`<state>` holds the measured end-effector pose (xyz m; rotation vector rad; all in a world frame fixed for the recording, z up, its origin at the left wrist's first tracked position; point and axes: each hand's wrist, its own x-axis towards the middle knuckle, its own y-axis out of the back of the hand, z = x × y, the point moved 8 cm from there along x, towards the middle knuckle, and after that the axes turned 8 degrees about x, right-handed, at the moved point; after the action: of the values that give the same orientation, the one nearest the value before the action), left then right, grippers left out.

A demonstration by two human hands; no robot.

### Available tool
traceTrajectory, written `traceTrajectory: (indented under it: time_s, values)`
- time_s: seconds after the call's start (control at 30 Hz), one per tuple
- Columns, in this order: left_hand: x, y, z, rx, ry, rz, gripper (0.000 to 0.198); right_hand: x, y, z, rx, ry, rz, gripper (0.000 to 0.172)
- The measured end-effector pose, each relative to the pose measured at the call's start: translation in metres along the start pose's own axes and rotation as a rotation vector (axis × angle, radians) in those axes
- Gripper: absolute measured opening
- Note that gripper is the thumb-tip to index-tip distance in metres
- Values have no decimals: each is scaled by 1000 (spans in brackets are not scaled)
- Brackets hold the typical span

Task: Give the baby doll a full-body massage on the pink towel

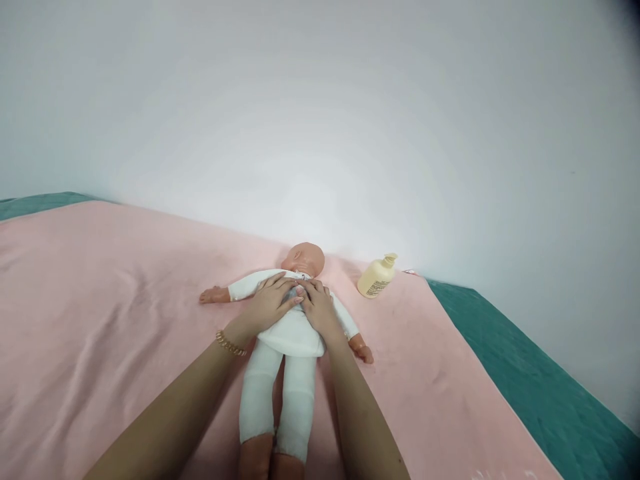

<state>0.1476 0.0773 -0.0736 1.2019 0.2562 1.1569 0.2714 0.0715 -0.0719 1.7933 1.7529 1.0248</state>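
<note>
A baby doll point(291, 337) in a white top and white leggings lies on its back, its head turned to one side and its arms spread. My left hand point(273, 301) rests flat on the doll's chest, fingers stretched out. Beside it my right hand point(319, 303) also lies on the chest with its fingers extended. The thumbs come close together over a grey print on the top. Neither hand grips anything. A beaded bracelet point(231, 343) circles my left wrist.
A pale yellow pump bottle point(376, 278) stands tilted in view to the right of the doll's head. Under everything spreads a pink blanket point(125, 287), over a green quilted cover point(540, 373) that shows at both sides. A white wall point(310, 120) rises directly behind.
</note>
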Motion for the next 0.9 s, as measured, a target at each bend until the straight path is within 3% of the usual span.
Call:
traceTrajectory:
  time_s: [0.17,0.3,0.43,0.57,0.73,0.9]
  values:
    - [0,3,-1,-66,1,32,45,0,3,1,99,88,92,40]
    - [-2,24,0,-186,-13,207,38,-3,14,2,288,184,189,43]
    - [-11,52,-18,-164,193,378,35,-12,35,6,438,187,337,44]
    - [-17,52,-37,-242,397,274,39,-21,54,16,529,114,501,44]
    - [-18,46,-43,-379,424,188,41,-31,71,38,625,-36,625,43]
    - [-18,51,-40,-187,434,106,40,-36,81,52,650,-122,659,39]
